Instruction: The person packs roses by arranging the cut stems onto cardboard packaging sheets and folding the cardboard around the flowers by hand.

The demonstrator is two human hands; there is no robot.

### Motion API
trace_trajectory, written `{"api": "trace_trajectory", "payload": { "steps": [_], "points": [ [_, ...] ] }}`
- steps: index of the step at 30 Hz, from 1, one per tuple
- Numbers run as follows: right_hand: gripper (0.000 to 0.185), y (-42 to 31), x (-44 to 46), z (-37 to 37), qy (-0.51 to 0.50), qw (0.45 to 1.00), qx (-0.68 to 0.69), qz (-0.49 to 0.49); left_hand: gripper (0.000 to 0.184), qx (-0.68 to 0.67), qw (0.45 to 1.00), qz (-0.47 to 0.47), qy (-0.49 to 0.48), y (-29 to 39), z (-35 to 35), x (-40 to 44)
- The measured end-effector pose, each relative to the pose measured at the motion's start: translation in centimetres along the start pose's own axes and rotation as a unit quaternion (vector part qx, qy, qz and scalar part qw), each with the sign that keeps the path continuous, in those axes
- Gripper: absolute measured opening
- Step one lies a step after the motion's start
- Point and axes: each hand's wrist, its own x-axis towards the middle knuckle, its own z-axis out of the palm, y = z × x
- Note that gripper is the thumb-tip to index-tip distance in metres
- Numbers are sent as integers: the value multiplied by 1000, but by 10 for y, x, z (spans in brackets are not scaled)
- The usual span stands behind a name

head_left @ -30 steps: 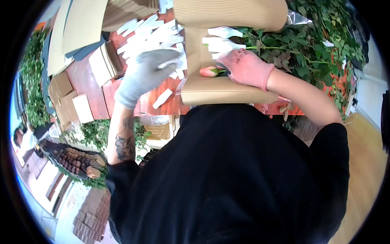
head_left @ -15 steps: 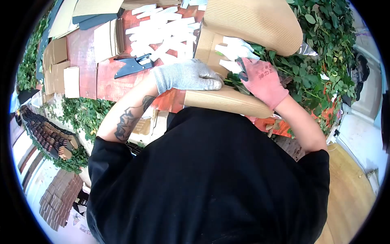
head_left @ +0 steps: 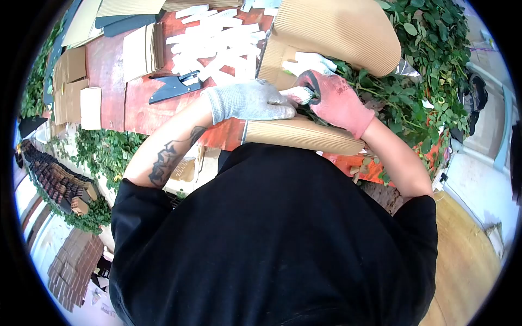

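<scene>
Over corrugated cardboard (head_left: 304, 135), right hand (head_left: 335, 100) clamped on netted flower (head_left: 300, 95); left hand (head_left: 253, 101) beside, grip unclear

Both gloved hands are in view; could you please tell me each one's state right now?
Left hand: cannot tell whether it grips anything.
Right hand: closed, holding a netted rose.
</scene>
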Motion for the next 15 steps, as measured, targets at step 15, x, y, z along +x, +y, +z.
{"api": "trace_trajectory", "payload": {
  "steps": [15],
  "points": [
    [32, -19, 13, 3, 57, 994, 61, 66, 42, -13, 999, 21, 35, -3, 6, -1]
  ]
}}
